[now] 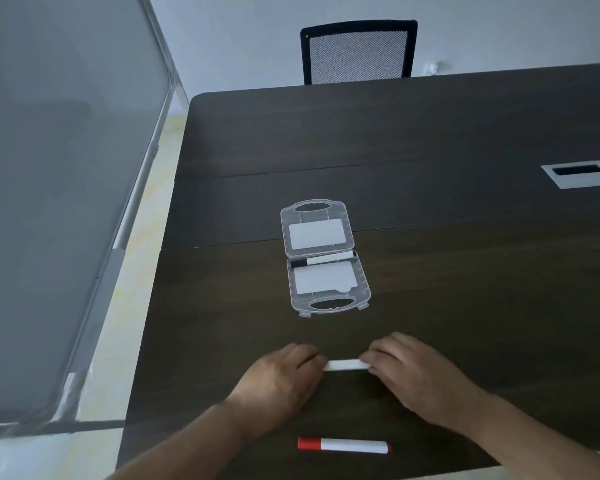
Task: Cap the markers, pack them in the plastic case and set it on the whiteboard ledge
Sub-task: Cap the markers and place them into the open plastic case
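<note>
A clear plastic case [326,258] lies open flat on the dark table [430,133]. A capped black marker [323,260] lies inside it near the hinge. Closer to me, my left hand [284,379] and my right hand [413,372] each grip one end of a white marker [347,365], held level just above the table. Its cap and tip are hidden inside my fingers. A capped red marker [343,445] lies on the table near the front edge, between my forearms.
A whiteboard [59,202] on a stand rises at the left, its ledge [129,220] running along its lower edge. A black mesh chair [357,51] stands behind the table's far side. A cable port [581,174] sits in the table at right.
</note>
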Demonstrator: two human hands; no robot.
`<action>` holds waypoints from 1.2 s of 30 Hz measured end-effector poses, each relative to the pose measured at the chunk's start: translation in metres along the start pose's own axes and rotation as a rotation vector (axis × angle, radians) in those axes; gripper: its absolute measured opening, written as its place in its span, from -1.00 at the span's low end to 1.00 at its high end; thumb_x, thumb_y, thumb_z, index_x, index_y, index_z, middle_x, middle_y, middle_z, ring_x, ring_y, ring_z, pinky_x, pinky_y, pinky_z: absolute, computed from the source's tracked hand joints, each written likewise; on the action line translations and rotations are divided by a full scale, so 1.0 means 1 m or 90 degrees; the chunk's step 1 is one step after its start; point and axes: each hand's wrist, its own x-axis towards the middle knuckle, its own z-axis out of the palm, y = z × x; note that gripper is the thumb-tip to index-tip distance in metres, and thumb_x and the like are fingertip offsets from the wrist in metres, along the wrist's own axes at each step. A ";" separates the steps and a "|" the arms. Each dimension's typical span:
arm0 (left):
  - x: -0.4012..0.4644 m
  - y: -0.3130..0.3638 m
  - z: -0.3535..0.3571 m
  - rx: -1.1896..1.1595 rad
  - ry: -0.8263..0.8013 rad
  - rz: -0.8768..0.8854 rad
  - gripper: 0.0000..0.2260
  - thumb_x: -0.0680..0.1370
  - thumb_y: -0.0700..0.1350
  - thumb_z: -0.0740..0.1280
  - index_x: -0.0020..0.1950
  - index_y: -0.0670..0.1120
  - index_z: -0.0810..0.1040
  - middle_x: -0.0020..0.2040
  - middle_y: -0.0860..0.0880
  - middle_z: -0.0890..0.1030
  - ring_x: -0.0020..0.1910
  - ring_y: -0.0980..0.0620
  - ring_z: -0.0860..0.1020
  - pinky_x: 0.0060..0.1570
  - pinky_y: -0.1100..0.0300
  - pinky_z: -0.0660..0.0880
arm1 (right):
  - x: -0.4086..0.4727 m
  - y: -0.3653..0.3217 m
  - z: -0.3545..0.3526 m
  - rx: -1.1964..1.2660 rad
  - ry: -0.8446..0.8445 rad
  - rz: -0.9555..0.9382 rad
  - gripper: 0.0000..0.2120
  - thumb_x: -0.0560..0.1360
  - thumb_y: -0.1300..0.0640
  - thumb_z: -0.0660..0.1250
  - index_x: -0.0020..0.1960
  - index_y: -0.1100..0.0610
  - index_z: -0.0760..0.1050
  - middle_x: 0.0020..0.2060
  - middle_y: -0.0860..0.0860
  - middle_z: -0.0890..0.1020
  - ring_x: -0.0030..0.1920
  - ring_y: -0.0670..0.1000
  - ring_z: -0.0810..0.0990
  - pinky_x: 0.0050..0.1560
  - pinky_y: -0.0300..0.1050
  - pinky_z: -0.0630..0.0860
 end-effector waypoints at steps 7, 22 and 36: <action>0.073 -0.058 -0.043 0.081 0.038 -0.038 -0.86 0.53 -0.11 0.29 0.05 -0.08 0.57 -0.02 -0.04 0.63 -0.19 -0.06 0.55 -0.32 0.11 0.53 | 0.086 0.047 -0.038 -0.046 0.092 -0.038 -0.86 0.52 0.15 0.30 0.02 0.16 0.58 -0.07 0.06 0.66 -0.11 0.06 0.58 -0.11 -0.02 0.55; 0.105 -0.114 0.002 0.131 -0.011 -0.155 -0.87 0.51 -0.14 0.35 0.04 -0.10 0.59 -0.07 -0.04 0.62 -0.19 -0.05 0.51 -0.24 0.06 0.53 | 0.149 0.096 0.008 -0.048 0.058 -0.013 -0.87 0.47 0.13 0.40 0.02 0.09 0.60 -0.08 0.03 0.67 -0.08 0.06 0.59 -0.05 -0.03 0.49; 0.103 -0.118 0.006 0.090 -0.017 -0.164 -0.86 0.46 -0.20 0.43 0.01 -0.11 0.63 0.05 -0.03 0.62 -0.06 -0.08 0.51 -0.31 0.04 0.59 | 0.151 0.104 0.018 0.048 0.073 -0.005 -0.93 0.47 0.20 0.40 -0.08 0.16 0.65 -0.11 0.05 0.63 -0.10 0.05 0.53 -0.21 -0.08 0.54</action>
